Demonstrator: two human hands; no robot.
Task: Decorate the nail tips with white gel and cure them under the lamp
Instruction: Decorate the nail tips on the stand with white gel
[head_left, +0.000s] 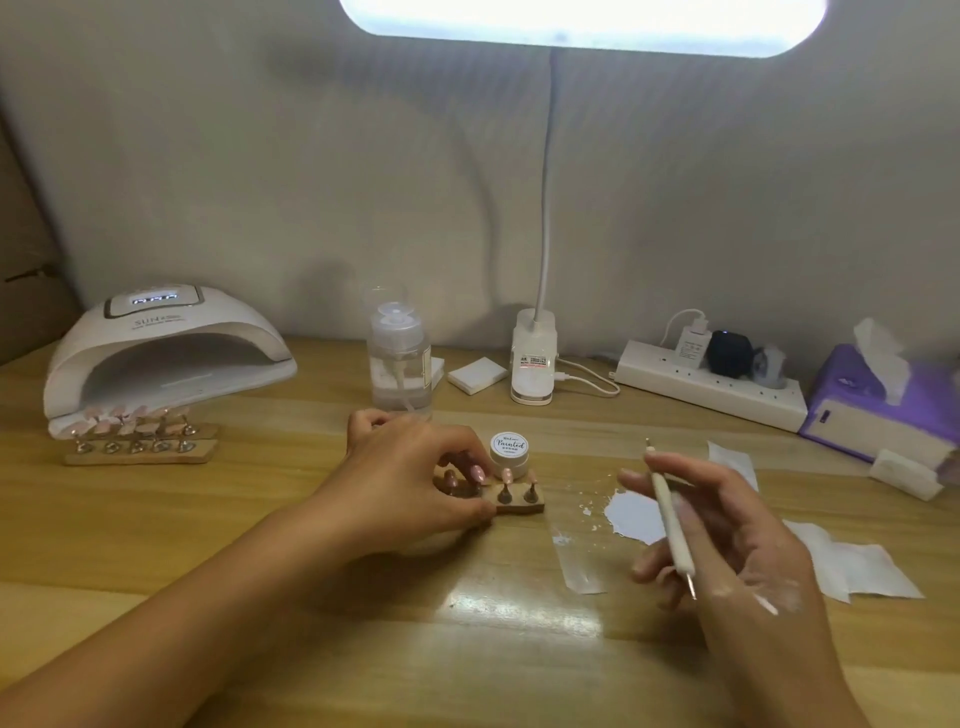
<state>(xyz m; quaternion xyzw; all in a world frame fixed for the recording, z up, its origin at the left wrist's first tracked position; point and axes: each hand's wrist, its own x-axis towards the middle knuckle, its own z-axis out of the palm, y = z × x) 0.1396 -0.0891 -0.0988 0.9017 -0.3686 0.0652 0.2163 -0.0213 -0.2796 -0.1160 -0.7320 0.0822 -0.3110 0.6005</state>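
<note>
A wooden table (156, 545) stands against a pale grey padded wall (311, 182), lit by a desk lamp (535, 358) at twelve o'clock. The curing lamp (166, 353) sits at ten o'clock, its mouth facing the person, with two full racks (140, 441) of nail tips just before it. A pump bottle (397, 353) is at twelve, a power strip (711, 384) at two and a purple tissue box (883, 410) at three.

The left hand (410, 483), fingers curled, pinches the left end of a small stand (514, 499) at the table's middle. The stand's long axis runs nine to three and its tips stand upright. The gel jar (509, 451), lid on, touches its far side.

The right hand (727, 545) grips a pen (670, 519) between thumb and fingers, the other fingers loosely spread. The pen runs eleven to five, its lower metal point towards the person. It is held above a white gel puddle (636, 512). White wipes (857, 566) lie at four.
</note>
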